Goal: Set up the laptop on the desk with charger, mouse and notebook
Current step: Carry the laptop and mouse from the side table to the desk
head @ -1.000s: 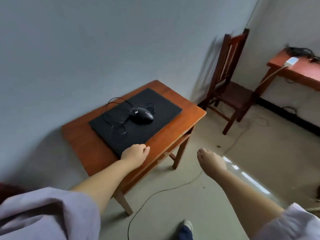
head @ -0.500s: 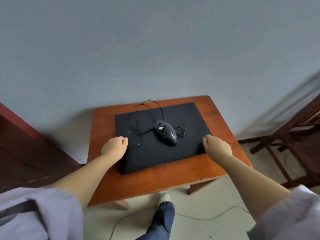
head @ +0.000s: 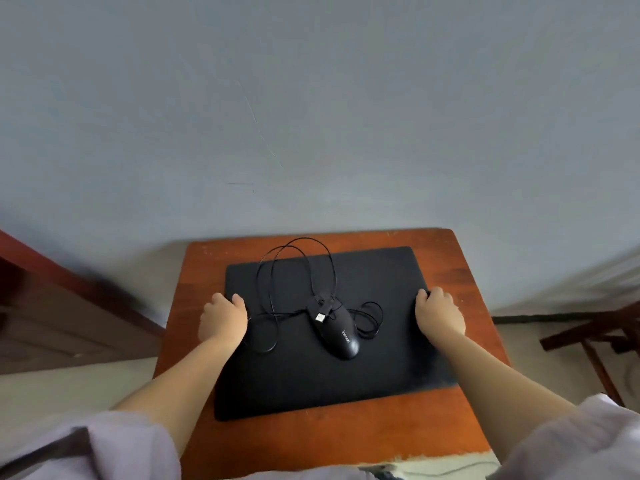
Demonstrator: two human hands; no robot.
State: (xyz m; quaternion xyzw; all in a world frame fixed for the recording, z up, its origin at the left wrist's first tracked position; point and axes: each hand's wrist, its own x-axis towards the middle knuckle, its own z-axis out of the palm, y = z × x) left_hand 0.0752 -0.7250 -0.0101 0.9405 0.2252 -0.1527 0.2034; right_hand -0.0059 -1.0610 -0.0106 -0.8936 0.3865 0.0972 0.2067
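On the laptop's (head: pixel 346 382) side edges, both hands.

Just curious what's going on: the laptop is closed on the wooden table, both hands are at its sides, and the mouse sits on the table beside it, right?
Not quite. The mouse sits on top of the closed laptop, cable looped across the lid, as the head view shows. The left hand and right hand are at its sides on the wooden table.

Both hands grip a closed laptop (head: pixel 322 372) on the desk (head: pixel 464 403).
Left hand (head: pixel 224 320) and right hand (head: pixel 439 312) clasp its side edges; a wired mouse (head: pixel 337 332) lies on top.
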